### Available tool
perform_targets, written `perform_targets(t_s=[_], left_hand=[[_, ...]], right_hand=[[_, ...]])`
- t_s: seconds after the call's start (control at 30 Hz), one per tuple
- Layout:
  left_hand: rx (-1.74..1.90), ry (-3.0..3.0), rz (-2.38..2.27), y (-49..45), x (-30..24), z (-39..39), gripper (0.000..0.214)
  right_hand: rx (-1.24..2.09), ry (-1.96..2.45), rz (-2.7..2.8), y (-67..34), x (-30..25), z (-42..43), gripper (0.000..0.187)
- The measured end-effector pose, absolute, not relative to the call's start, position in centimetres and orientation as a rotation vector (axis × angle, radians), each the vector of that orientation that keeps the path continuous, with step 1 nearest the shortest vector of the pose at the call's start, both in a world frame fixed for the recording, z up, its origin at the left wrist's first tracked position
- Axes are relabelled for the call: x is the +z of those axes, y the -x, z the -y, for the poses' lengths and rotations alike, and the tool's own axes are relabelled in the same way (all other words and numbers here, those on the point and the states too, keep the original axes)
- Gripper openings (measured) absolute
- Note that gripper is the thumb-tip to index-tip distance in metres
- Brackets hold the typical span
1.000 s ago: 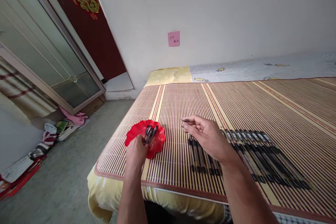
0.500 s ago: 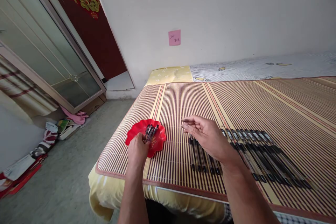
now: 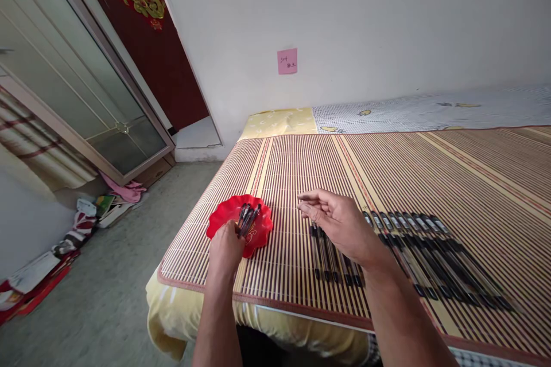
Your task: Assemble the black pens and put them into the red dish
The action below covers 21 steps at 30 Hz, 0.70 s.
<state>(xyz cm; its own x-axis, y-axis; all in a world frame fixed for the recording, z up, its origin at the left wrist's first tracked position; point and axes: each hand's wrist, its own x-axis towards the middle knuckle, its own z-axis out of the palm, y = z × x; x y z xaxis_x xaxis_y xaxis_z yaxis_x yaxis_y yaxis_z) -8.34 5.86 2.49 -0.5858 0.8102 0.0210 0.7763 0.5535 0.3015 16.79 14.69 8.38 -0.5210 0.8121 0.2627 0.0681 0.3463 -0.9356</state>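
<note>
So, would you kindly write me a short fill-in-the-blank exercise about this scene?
1. The wavy-rimmed dish by the left hand is coloured ____.
2. The hand nearer the row of pens is the person's ____ hand.
3. The pens lie on a striped ____.
4. The small pink note is stuck to the white ____.

Missing words: red; right; mat; wall.

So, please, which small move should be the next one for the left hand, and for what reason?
Probably the left hand should lift one of the dark pieces from the red dish. Its fingers are at these pieces, while the right hand is by the pens on the mat, apparently empty. Whether the left fingers grip a piece is hidden.
</note>
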Motion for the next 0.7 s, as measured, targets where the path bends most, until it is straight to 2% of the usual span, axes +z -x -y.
perform_targets(t_s=[0.27, 0.7], left_hand=[[0.634, -1.303, -2.654, 8.48, 2.63, -5.98, 0.007], [0.712, -1.245, -2.666, 8.97, 1.82, -6.23, 0.013]], right_hand=[[1.24, 0.773, 1.855, -16.74, 8.43, -14.6, 0.03], [1.215, 0.803, 1.896, -16.65, 8.63, -14.36, 0.031]])
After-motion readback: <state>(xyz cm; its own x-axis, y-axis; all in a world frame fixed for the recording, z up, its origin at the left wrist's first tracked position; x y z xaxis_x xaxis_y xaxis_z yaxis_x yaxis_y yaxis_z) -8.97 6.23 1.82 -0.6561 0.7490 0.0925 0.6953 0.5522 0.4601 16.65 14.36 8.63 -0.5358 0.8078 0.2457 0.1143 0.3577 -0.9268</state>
